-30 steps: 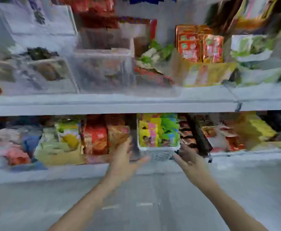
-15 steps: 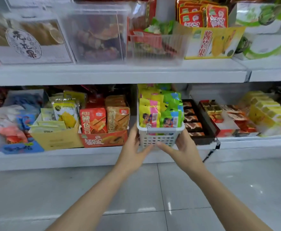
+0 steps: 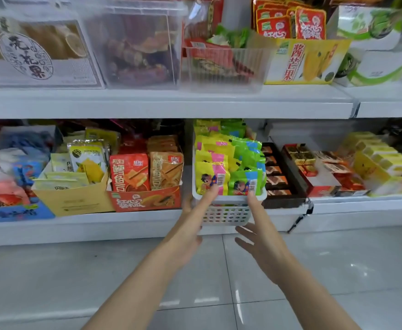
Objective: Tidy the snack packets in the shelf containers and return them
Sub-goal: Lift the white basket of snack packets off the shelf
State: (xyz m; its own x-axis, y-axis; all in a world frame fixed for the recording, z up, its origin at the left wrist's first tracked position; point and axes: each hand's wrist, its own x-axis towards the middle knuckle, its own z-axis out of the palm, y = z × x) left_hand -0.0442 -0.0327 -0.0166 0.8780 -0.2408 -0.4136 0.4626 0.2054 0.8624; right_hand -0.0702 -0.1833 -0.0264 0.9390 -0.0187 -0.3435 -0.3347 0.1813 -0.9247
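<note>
White perforated plastic basket (image 3: 227, 214) of yellow and green snack packets (image 3: 228, 163) — front rim is touched by straight fingers of left hand (image 3: 190, 225) and right hand (image 3: 261, 236); nothing is gripped.

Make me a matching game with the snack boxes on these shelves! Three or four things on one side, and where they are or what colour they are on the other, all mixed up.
Things:
1. white basket
2. clear lidded tub
3. dark chocolate tray
4. red carton

Places and colours:
A. top shelf, see-through, dark red snacks inside
B. bottom shelf, just left of the basket
C. bottom shelf, between both hands, full of yellow and green packets
D. bottom shelf, just right of the basket

Pairs: 1-C, 2-A, 3-D, 4-B
</note>
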